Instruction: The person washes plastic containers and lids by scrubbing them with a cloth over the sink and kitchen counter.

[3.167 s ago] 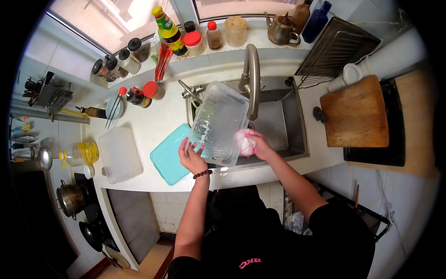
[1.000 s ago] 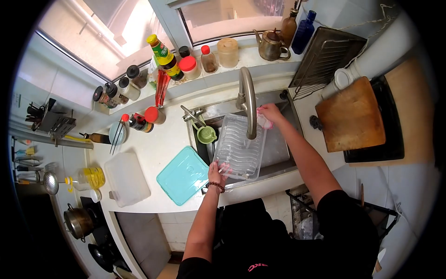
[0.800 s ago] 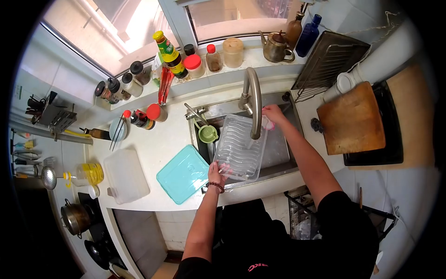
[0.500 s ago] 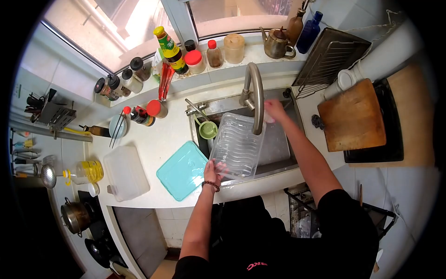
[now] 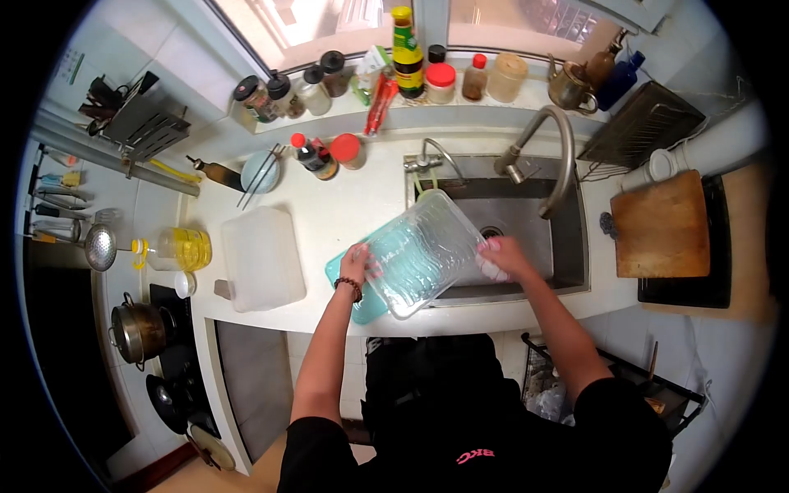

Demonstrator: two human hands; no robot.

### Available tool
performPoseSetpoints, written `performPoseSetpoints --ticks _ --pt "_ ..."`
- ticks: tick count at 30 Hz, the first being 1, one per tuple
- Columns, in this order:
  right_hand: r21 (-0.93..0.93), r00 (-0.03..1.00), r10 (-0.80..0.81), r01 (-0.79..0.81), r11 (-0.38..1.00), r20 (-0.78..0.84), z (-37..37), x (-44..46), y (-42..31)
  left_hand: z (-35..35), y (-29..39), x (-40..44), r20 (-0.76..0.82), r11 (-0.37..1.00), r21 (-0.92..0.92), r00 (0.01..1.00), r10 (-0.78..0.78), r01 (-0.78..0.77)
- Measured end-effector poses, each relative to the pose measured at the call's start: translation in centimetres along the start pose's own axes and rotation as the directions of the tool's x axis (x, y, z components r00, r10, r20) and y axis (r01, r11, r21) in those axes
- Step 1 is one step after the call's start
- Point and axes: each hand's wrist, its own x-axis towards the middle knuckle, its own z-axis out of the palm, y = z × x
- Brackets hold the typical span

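A clear plastic tray (image 5: 427, 255) with wavy ridges is held tilted over the sink's left part and the counter. My left hand (image 5: 357, 264) grips its left edge, a beaded bracelet at the wrist. At the opposite edge, my right hand (image 5: 508, 258) is closed on a crumpled white cloth (image 5: 491, 269), which touches the tray's side. Beneath the tray, a teal lid (image 5: 370, 311) lies on the counter, partly covered. The green strainer in the sink is mostly hidden by the tray.
A curved faucet (image 5: 567, 156) rises behind the steel sink (image 5: 585, 246). A frosted plastic box (image 5: 261, 259) stands on the counter at left, near an oil bottle (image 5: 191, 249). Jars and bottles line the sill. A wooden cutting board (image 5: 660, 226) is at right.
The tray has moved left, now overlapping the teal lid. My right hand with the white cloth has come from behind the faucet to the tray's right edge. The view has shifted.
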Motion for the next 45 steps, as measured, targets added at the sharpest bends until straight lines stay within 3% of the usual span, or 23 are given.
performPoseSetpoints --ticks 2,4,5,6,7,9,10,12,16,22,25,26,27,28,30,32,34,36,38,40,42,43,45 --pt "0.121 0.993 0.121 -0.122 0.985 0.012 3.1 -3.6 -3.5 -2.1 1.6 1.7 -0.058 0.985 0.149 0.994 0.097 -0.087" --pt "0.266 0.968 0.247 -0.226 0.937 -0.048 7.1 -5.2 -2.9 -4.0 2.8 3.9 0.0 0.975 0.178 0.991 0.136 -0.134" --pt "0.264 0.967 0.248 -0.224 0.938 -0.061 9.2 -6.2 -2.9 -4.3 3.8 4.2 0.003 0.931 0.329 0.986 0.166 -0.157" --pt "0.422 0.943 0.327 -0.274 0.864 -0.056 11.1 -7.0 -3.0 -4.5 4.6 4.8 0.013 0.865 0.468 0.98 0.198 -0.181" --pt "0.57 0.915 0.401 -0.31 0.761 -0.037 13.1 -7.7 -3.0 -5.0 5.1 5.4 0.029 0.866 0.463 0.979 0.2 -0.191" --pt "0.635 0.907 0.419 -0.296 0.713 -0.048 17.5 -8.9 -2.0 -6.6 5.6 6.6 0.22 0.609 0.672 0.898 0.381 -0.422" --pt "0.695 0.899 0.435 -0.284 0.661 -0.046 19.1 -9.3 -2.6 -7.1 5.7 6.9 0.234 0.61 0.667 0.897 0.375 -0.429" --pt "0.726 0.881 0.468 -0.281 0.627 -0.063 21.6 -10.9 -5.0 -8.3 5.4 7.2 0.347 0.475 0.652 0.789 0.507 -0.591" --pt "0.732 0.866 0.495 -0.295 0.615 -0.067 25.2 -12.9 -7.0 -10.0 5.1 7.8 0.413 0.485 0.584 0.753 0.513 -0.65" --pt "0.501 0.86 0.507 -0.414 0.76 -0.058 29.2 -14.1 -4.7 -9.3 6.4 8.8 0.517 0.405 0.669 0.782 0.349 -0.623" --pt "0.277 0.888 0.456 -0.424 0.862 -0.057 30.1 -14.6 -5.5 -9.2 6.5 8.7 0.596 0.308 0.619 0.687 0.416 -0.723" --pt "0.282 0.886 0.461 -0.428 0.859 -0.058 30.2 -14.8 -5.7 -9.4 6.5 8.1 0.571 0.235 0.624 0.64 0.514 -0.745" --pt "0.114 0.896 0.443 -0.438 0.892 -0.017 30.1 -15.1 -6.0 -9.4 6.3 7.0 0.546 0.161 0.631 0.582 0.603 -0.759" --pt "-0.057 0.904 0.425 -0.423 0.904 0.03 30.1 -15.1 -6.3 -9.9 5.2 5.8 0.432 0.193 0.672 0.59 0.682 -0.715" --pt "-0.102 0.939 0.336 -0.328 0.939 0.069 28.5 -15.2 -6.2 -11.0 3.0 1.5 0.282 0.19 0.771 0.593 0.755 -0.608" --pt "-0.145 0.962 0.242 -0.224 0.964 0.124 26.7 -15.2 -7.8 -12.2 -0.6 -2.3 0.366 0.16 0.855 0.793 0.487 -0.494" --pt "-0.077 0.916 0.393 -0.387 0.919 0.078 23.4 -14.0 -12.0 -12.2 -3.5 -5.5 0.46 0.03 0.827 0.707 0.537 -0.561" --pt "-0.078 0.977 0.203 -0.199 0.977 0.058 22.0 -10.7 -13.8 -11.1 -4.0 -6.4 0.482 -0.111 0.856 0.703 0.523 -0.505" --pt "-0.147 0.998 -0.026 0.018 0.989 -0.056 23.1 -6.9 -17.7 -10.4 -4.8 -6.4 0.467 -0.113 0.872 0.742 0.481 -0.476" --pt "-0.279 0.909 -0.374 0.317 0.906 -0.183 26.5 -1.1 -16.6 -10.1 -5.4 -5.8 0.444 -0.117 0.89 0.777 0.446 -0.441" --pt "-0.502 0.853 -0.471 0.313 0.806 -0.226 30.0 3.2 -17.5 -10.3 -6.3 -5.5 0.476 -0.192 0.879 0.784 0.399 -0.436" --pt "-0.502 0.85 -0.479 0.324 0.802 -0.217 31.6 4.9 -17.4 -10.0 -5.9 -5.6 0.461 -0.195 0.887 0.819 0.342 -0.418" --pt "-0.701 0.879 -0.47 0.285 0.653 -0.08 34.8 6.5 -17.0 -10.2 -6.1 -5.5 0.456 -0.211 0.889 0.838 0.301 -0.408"
